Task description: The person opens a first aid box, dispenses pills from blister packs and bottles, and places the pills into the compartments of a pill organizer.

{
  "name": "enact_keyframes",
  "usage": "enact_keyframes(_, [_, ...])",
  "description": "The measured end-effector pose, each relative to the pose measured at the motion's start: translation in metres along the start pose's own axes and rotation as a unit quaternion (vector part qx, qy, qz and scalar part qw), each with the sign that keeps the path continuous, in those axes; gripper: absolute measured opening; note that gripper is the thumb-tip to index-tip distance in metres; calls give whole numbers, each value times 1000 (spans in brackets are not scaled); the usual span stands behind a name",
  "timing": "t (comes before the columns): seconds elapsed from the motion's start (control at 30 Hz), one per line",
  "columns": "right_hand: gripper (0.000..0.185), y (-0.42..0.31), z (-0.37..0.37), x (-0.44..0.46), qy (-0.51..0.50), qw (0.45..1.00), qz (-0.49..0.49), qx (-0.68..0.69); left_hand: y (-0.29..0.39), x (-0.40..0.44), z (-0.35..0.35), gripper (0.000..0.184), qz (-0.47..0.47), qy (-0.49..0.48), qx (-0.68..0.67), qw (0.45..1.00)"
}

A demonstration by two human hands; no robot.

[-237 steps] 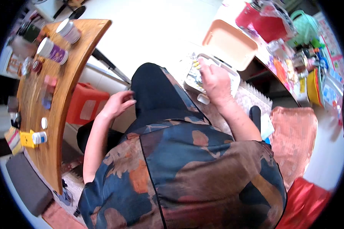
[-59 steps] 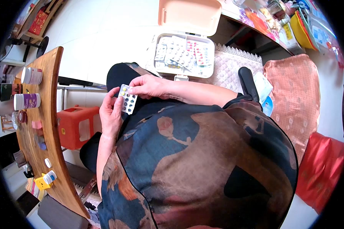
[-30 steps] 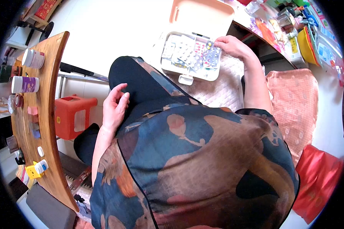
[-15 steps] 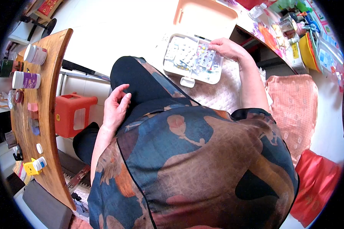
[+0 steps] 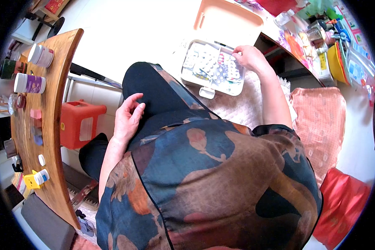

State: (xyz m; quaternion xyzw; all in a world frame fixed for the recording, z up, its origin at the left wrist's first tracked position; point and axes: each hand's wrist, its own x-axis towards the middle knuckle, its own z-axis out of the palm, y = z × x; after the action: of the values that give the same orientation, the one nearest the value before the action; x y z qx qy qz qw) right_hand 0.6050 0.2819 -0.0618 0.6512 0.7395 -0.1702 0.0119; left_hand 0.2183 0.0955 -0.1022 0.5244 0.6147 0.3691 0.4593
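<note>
My left hand (image 5: 129, 115) rests above my dark-clothed leg (image 5: 148, 85), fingers loosely bent and apart, with nothing in it. At the right side of an open white medicine box (image 5: 191, 79) is my right hand (image 5: 251, 58). Its fingers are bent together over the rim, and whatever they hold is hidden. Several blister packs of pills (image 5: 210, 66) fill the box, some overlapping. One pack with reddish pills (image 5: 221, 58) lies close to the right fingertips. The peach lid (image 5: 229, 21) is tipped back, away from me.
A wooden table (image 5: 54, 137) on the left carries white jars (image 5: 29, 83) and a yellow item (image 5: 32, 180). Below its edge stands a red stool (image 5: 77, 125). A cluttered table (image 5: 291, 41) is at the upper right. Pink cloth (image 5: 318, 125) covers a seat on the right.
My right hand has shifted slightly right, towards the box's right rim, and its fingers are more bent. The blister packs lie differently. My left hand stays almost still.
</note>
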Motion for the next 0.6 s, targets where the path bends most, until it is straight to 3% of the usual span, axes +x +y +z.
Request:
enact_keyframes(0.17, [28, -41, -4, -15, 31, 999, -14, -6, -1, 0, -1, 30, 8, 2, 2, 1000])
enact_keyframes(0.23, [32, -55, 6, -18, 48, 994, -101, 21, -1, 0, -1, 30, 10, 2, -4, 1000])
enact_keyframes(0.3, [53, -74, 9, -23, -15, 992, -127, -15, 2, -1, -2, 30, 10, 2, 9, 1000])
enact_keyframes(0.4, [53, -89, 24, -31, -33, 974, -221, -41, 1, -1, -2, 29, 6, 6, 25, 1000])
enact_keyframes(0.6, [47, -87, 26, -25, -64, 970, -224, -71, 3, -4, -4, 29, 8, 1, 25, 1000])
